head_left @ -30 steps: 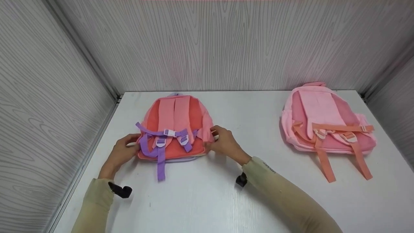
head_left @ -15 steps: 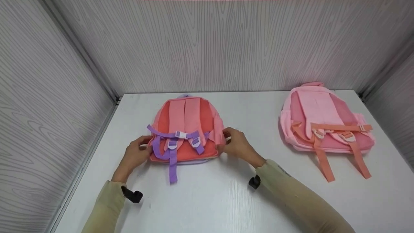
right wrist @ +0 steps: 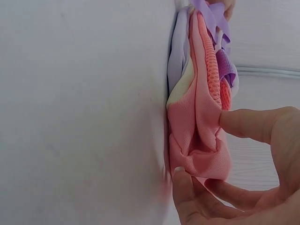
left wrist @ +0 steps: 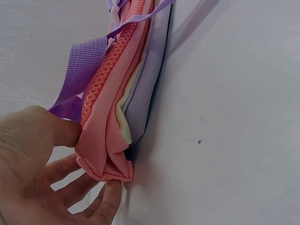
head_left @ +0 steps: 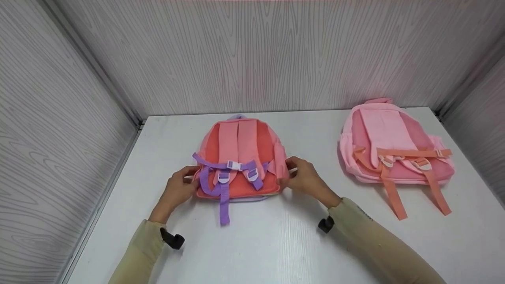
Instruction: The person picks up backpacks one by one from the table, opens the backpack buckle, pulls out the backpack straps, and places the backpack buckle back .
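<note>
We see wht tabletop | lt-pink bkpk on it, far R | coral-pink bkpk lying nr ctr, well apart, back up | our L hand + our R hand pinch its L & R sides, thumbs above, fingers curled below, grips closed to its thickness | purple straps across its back | wht buckle mid-strap

The coral backpack (left hand and right hand along with it) has shifted rightward, nearer the pink backpack.
</note>
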{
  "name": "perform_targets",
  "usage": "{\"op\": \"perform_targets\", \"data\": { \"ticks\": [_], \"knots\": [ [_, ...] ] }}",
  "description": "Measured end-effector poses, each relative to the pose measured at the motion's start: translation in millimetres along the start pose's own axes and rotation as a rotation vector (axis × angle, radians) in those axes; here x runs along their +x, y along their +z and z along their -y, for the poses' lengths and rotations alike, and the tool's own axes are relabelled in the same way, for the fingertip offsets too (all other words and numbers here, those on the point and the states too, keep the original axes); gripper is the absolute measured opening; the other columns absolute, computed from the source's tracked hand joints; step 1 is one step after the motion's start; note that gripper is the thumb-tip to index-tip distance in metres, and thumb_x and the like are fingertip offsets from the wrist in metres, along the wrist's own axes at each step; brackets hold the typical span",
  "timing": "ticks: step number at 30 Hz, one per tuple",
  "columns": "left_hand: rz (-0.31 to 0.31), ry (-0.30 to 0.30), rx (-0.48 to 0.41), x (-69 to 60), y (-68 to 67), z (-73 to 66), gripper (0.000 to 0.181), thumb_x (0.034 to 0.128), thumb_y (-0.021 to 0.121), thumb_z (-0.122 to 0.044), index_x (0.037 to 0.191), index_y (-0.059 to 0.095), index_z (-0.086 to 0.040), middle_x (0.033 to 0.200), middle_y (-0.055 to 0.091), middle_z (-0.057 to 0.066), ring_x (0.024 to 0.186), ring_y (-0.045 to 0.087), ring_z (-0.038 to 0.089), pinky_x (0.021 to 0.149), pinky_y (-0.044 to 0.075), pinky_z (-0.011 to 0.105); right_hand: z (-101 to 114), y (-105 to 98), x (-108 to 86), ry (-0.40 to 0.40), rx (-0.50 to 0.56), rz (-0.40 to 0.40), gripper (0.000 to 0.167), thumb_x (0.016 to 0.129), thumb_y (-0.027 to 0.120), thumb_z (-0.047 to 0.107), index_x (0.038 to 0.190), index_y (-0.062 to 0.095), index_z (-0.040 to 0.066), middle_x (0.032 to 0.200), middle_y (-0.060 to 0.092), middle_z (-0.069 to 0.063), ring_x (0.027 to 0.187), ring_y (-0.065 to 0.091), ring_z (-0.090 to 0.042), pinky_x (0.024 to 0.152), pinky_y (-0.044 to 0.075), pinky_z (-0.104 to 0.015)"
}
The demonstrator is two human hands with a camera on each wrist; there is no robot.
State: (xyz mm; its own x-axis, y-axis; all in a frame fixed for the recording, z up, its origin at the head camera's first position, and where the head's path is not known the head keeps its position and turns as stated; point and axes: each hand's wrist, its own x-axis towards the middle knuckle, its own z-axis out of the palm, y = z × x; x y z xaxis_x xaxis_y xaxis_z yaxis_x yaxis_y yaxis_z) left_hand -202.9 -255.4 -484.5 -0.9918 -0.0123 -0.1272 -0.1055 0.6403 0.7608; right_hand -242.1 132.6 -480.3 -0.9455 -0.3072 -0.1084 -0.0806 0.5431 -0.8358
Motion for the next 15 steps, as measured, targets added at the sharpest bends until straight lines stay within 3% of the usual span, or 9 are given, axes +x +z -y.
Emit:
{"op": "perform_targets", "data": {
  "ticks": [15],
  "knots": [
    [0.005, 0.057, 0.005, 4.4, 33.7, -21.7, 0.048, 0.1025, 0.067, -0.018, 0.149, 0.060, -0.011, 0.147, 0.062, 0.018, 0.122, 0.065, 0.036, 0.100, 0.058, 0.050, -27.7, -38.6, -19.0, 0.026, -0.036, 0.001, 0.056, 0.088, 0.087, 0.022, 0.134, 0.063, 0.001, 0.130, 0.067, -0.019, 0.111, 0.070, -0.035, 0.097, 0.060, -0.048]
  ]
}}
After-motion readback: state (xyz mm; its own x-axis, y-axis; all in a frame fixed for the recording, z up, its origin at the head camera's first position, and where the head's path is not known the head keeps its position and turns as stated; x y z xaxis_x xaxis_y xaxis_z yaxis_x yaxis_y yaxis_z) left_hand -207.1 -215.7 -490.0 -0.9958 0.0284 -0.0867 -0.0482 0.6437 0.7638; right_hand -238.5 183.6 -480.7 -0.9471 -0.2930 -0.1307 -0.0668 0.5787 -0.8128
